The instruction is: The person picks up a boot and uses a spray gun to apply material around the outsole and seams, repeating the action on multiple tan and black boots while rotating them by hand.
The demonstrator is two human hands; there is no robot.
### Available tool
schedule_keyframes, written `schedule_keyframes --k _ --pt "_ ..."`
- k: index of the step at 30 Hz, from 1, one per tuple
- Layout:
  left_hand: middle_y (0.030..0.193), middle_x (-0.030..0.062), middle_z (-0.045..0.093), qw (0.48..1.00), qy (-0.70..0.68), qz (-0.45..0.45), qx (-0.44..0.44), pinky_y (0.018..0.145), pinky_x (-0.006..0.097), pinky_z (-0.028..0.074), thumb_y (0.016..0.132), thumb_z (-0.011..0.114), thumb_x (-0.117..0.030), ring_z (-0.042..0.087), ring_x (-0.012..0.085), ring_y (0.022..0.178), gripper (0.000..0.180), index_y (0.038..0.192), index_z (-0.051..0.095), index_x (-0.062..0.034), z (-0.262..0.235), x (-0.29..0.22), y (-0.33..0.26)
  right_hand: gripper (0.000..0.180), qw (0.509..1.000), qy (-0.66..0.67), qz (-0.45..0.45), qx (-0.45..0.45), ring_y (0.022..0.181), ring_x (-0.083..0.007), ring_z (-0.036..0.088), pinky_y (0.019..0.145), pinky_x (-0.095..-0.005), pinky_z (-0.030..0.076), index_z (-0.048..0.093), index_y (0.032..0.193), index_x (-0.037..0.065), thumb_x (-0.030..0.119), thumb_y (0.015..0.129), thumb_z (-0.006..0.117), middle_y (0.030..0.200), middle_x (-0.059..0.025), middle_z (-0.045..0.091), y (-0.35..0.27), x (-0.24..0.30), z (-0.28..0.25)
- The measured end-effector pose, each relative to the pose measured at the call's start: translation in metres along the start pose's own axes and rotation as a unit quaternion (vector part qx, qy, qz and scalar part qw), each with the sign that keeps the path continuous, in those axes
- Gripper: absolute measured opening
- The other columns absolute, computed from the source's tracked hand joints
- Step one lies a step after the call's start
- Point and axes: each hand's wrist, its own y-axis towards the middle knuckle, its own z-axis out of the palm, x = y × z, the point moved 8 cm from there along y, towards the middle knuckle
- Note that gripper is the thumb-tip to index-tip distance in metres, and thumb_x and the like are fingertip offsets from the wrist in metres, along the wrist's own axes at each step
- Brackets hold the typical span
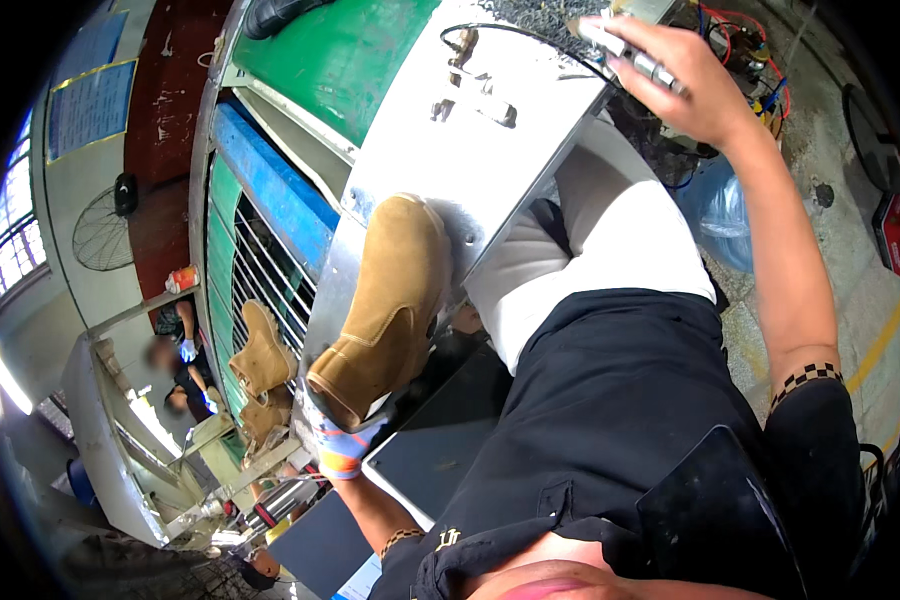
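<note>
A tan ankle boot (390, 290) lies tilted along the metal bench top, its toe toward the far side and its ankle opening toward me. At that opening my left hand (342, 442), in a white, orange and blue glove, holds the boot; most of its fingers are hidden behind the leather. My bare right hand (685, 85) is closed round a slim silver handpiece (635, 58), which looks like a small rotary grinder. Its tip is beside a heap of dark shavings (545, 14) at the far end of the bench. A black cord (520, 28) curves over the bench near it.
Small metal fittings (475, 100) lie on the bench top (410, 145). More tan boots (262, 350) stand at the left by a wire rack (270, 265). A clear plastic water jug (720, 210) and tangled red hoses (778, 80) are on the right. Other people (185, 365) are at far left.
</note>
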Motion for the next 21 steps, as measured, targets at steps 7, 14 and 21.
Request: schedule_keyframes --k 7,14,21 --pt "0.12 0.0079 0.061 0.93 -0.288 -0.133 -0.186 0.085 0.028 0.05 0.088 0.064 -0.015 0.06 0.0164 0.103 0.053 0.136 0.049 0.0011 0.005 -0.007 -0.003 0.03 0.92 0.324 0.136 -0.173 0.068 -0.0154 0.063 0.062 -0.0293 0.051 0.062 0.116 -0.004 0.006 0.087 0.061 0.091 -0.0105 0.067 0.048 -0.056 0.014" --pt "0.111 0.0234 0.064 0.963 0.118 0.106 -0.217 0.083 0.037 0.051 0.086 0.06 -0.004 0.064 0.0356 0.097 0.035 0.12 0.06 0.0052 -0.007 -0.08 0.075 0.041 0.872 0.414 0.173 -0.194 0.069 -0.0139 0.064 0.063 -0.0266 0.053 0.054 0.128 -0.006 0.01 0.09 0.058 0.087 -0.008 0.068 0.049 -0.098 0.022" --pt "0.118 0.0151 0.064 0.955 -0.214 0.13 -0.159 0.085 0.037 0.054 0.092 0.057 -0.008 0.065 0.0267 0.1 0.027 0.117 0.062 0.0018 -0.021 -0.107 0.344 0.045 0.883 0.364 0.183 -0.232 0.074 -0.0141 0.067 0.067 -0.0269 0.054 0.052 0.131 -0.004 0.012 0.09 0.063 0.101 -0.0117 0.069 0.036 -0.11 0.026"
